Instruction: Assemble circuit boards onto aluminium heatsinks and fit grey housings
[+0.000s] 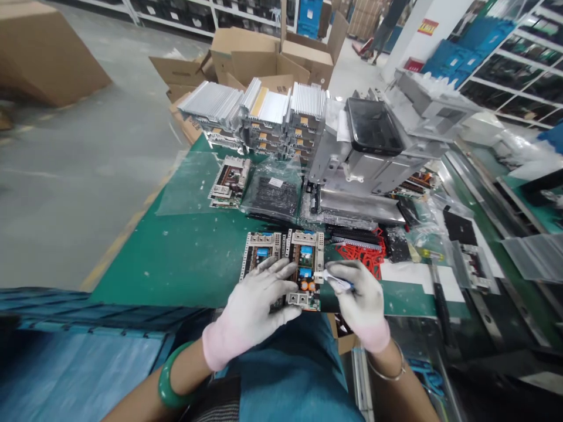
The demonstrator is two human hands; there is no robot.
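Observation:
Two circuit boards (307, 258) with blue and orange parts lie side by side at the table's front edge; the left board (259, 252) is partly hidden. My left hand (261, 299), in a white glove, rests over the left board and reaches onto the right one, its fingers stretched out. A slim white-and-blue marker pen (338, 280) is pinched in my gloved right hand (358, 296). Its tip points left, at the right edge of the right board. Red plastic frames (367, 255) and black strips (356, 237) lie just beyond my right hand.
Stacked finned heat sinks (266, 108) and a metal housing (365, 170) with a black phone (373, 126) on it stand at the back. Nearer are another board stack (229, 181) and a bagged black part (275, 193). A screwdriver (437, 287) lies at right.

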